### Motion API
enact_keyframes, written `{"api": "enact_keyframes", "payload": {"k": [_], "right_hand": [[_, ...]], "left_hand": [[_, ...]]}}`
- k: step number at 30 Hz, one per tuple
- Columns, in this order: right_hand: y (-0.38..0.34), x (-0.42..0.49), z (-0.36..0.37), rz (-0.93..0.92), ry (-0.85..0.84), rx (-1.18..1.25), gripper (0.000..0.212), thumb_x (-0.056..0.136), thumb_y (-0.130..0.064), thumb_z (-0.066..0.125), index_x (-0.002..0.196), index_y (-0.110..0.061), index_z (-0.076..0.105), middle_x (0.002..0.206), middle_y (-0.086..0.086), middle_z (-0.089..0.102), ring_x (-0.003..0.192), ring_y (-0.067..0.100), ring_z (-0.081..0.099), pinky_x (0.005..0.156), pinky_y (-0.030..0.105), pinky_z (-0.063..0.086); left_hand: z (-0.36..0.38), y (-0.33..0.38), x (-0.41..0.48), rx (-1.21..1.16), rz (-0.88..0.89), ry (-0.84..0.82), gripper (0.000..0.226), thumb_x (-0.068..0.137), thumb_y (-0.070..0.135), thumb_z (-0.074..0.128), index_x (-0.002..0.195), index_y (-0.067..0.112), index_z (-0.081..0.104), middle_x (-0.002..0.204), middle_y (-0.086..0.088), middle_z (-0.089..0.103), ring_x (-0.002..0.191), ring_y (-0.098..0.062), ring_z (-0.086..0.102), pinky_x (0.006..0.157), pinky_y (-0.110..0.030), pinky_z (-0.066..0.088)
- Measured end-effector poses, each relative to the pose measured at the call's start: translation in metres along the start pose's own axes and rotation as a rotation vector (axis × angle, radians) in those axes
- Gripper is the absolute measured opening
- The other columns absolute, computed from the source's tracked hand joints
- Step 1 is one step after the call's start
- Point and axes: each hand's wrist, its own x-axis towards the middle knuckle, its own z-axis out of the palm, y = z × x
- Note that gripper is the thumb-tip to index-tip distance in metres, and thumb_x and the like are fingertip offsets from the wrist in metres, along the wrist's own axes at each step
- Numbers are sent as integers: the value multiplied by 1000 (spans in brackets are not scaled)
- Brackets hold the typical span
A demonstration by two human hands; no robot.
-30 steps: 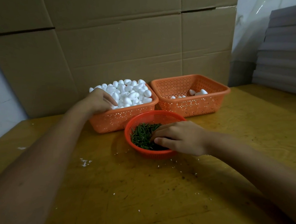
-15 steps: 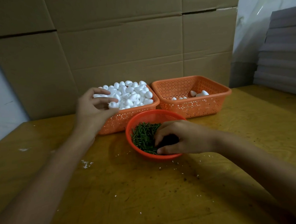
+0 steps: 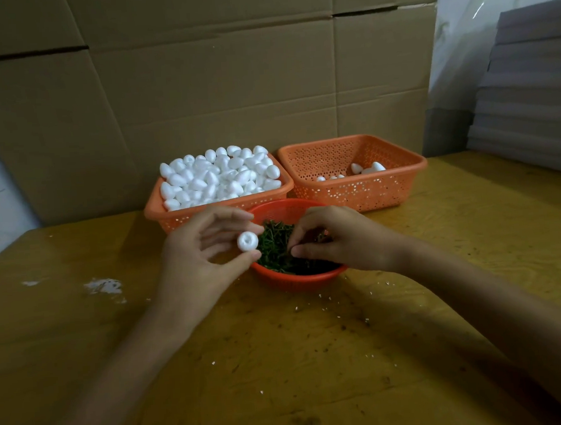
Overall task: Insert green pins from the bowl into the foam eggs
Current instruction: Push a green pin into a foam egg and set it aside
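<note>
1. Head view, what has changed: a second ago the left hand (image 3: 193,260) lay on the heaped eggs in the left basket (image 3: 181,218). Now it is in front of the bowl (image 3: 296,282), with one foam egg (image 3: 247,241) pinched between thumb and forefinger, its blunt end facing the camera.
2. Head view, the other hand: the right hand (image 3: 340,241), which was pressed down among the green pins (image 3: 274,245), has risen a little. Its fingers (image 3: 299,252) are drawn together in a pinch just above the pile, near the egg but not touching it.
3. What this means: egg and pin hand are now brought together over the bowl, so the picking step looks finished and the insertion is probably next.
4. Hard to make out: whether a pin actually sits between the right fingers is too small and dark to tell. The right hand covers the bowl's far side.
5. Partly seen: the right basket (image 3: 363,194) shows a few eggs, but any pins in them cannot be made out. Both forearms run off the lower edge, above the desk (image 3: 281,360).
</note>
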Motion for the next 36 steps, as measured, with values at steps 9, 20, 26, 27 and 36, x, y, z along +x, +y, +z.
{"api": "enact_keyframes", "payload": {"k": [9, 20, 26, 27, 36], "right_hand": [[2, 1, 2, 88, 62, 138, 5, 94, -24, 75, 96, -21, 79, 98, -12, 77, 93, 0, 70, 88, 31, 56], [4, 2, 6, 97, 46, 133, 3, 94, -26, 76, 93, -26, 78, 94, -10, 76, 90, 4, 69, 87, 37, 56], [1, 2, 7, 122, 26, 156, 12, 97, -18, 68, 92, -28, 74, 89, -8, 77, 86, 11, 69, 86, 47, 54], [0, 2, 8, 121, 23, 150, 14, 98, -17, 66, 91, -28, 72, 89, -8, 77, 84, 14, 69, 85, 48, 54], [-7, -1, 8, 114, 29, 190, 12, 99, -12, 62, 100, -20, 71, 86, -8, 79, 84, 11, 69, 78, 32, 50]], "left_hand": [[3, -11, -14, -41, 77, 25, 31, 77, 13, 88, 105, 22, 77, 117, 0, 76, 106, -21, 77, 89, -36, 64], [2, -14, -12, -420, -192, 147, 49, 70, 15, 93, 115, 11, 72, 112, -13, 79, 104, -34, 77, 87, -34, 64], [2, -11, -12, -555, -262, 153, 45, 72, 19, 85, 113, 4, 73, 113, -18, 78, 104, -37, 77, 82, -31, 64], [1, -11, -11, -567, -264, 152, 43, 72, 18, 84, 112, 5, 74, 114, -19, 77, 104, -37, 77, 82, -31, 64], [-3, -11, -11, -495, -262, 114, 57, 69, 18, 94, 122, 18, 72, 118, -14, 78, 105, -33, 77, 86, -33, 63]]}}
